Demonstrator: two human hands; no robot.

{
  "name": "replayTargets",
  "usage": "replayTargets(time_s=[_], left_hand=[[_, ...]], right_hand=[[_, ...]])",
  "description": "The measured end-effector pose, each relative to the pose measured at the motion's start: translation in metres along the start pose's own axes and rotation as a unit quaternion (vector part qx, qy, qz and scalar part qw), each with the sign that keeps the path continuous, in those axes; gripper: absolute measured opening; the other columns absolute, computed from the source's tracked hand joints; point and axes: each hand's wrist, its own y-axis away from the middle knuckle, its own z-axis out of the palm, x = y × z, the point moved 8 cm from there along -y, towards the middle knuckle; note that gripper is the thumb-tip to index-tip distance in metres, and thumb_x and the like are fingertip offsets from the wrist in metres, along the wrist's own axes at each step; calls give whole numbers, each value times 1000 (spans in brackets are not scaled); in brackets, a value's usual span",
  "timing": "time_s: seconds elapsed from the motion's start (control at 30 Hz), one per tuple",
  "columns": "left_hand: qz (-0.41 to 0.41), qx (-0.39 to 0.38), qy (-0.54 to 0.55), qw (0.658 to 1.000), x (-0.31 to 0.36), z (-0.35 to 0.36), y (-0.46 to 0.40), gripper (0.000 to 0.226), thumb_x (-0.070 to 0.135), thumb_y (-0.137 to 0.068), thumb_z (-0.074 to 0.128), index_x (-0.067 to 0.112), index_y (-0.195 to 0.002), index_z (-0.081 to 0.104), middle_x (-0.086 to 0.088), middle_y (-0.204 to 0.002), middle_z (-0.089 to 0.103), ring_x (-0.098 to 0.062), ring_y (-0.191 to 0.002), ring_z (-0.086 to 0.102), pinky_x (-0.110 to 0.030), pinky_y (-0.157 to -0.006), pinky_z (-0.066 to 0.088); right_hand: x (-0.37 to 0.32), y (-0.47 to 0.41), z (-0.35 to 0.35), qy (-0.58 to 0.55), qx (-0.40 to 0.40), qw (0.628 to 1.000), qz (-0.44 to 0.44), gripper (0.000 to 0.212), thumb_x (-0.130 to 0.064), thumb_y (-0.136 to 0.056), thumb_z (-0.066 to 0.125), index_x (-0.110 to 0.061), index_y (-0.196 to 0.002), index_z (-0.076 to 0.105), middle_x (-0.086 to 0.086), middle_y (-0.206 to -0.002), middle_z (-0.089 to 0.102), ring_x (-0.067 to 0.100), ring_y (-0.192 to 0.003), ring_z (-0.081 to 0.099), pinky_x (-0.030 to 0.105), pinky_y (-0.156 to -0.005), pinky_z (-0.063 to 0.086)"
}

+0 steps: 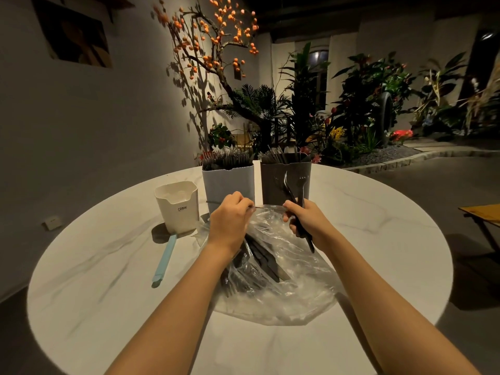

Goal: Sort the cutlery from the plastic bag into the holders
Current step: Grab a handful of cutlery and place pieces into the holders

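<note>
Plastic bag (281,288) well inside table (108,266) edge

Handles of black cutlery (259,262) under the left hand (230,221), blurred through crumpled plastic bag (286,290).

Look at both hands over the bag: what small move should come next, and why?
Probably lift the right hand to the dark holder and drop in its cutlery. It already grips several black pieces just before that holder, while more lie in the bag.
</note>
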Motion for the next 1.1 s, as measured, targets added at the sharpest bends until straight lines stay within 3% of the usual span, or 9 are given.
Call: replayTargets(time_s=[0.27,0.53,0.73,0.87,0.97,1.1], left_hand=[[-53,-6,9,999,-7,0,0,9,11,-86,70,6,-93,69,-7,-88,60,-24,-76,59,-36,-56,54],[-131,14,57,990,-25,-1,-2,15,18,-93,63,6,-99,70,-8,-89,64,-19,-80,56,-29,-67,47],[-135,14,80,987,-20,-1,-3,17,21,-92,63,6,-98,71,-6,-86,64,-17,-74,57,-26,-64,44],[-133,4,97,986,-14,3,-2,21,23,-94,60,5,-98,71,-6,-85,63,-11,-70,51,-14,-58,35],[-129,-7,109,986,-10,8,-4,21,23,-96,57,7,-101,70,-5,-88,65,-14,-73,57,-19,-62,43],[-125,-5,115,985,-5,10,-12,18,22,-98,55,11,-104,68,-1,-89,65,-15,-75,59,-28,-62,48]], right_hand=[[8,-3,2,-54,-19,998,33,27,-26,-104,38,-7,-102,57,1,-60,48,10,-45,42,18,-42,36],[12,-6,7,-179,-52,981,56,30,-26,-105,35,-4,-107,55,2,-62,43,8,-46,34,19,-44,31],[8,-4,9,-122,-61,990,33,25,-17,-104,37,-4,-115,55,1,-65,45,8,-48,36,17,-44,36],[8,-2,10,-78,-65,995,24,22,-19,-102,42,-3,-110,55,2,-66,46,7,-48,35,17,-45,32],[8,-3,10,-36,-63,997,20,29,-27,-101,46,-1,-109,54,1,-65,45,8,-49,33,17,-45,30],[10,-8,10,-49,-54,996,55,44,-42,-103,31,-9,-104,61,-1,-61,42,7,-47,31,17,-44,27]])
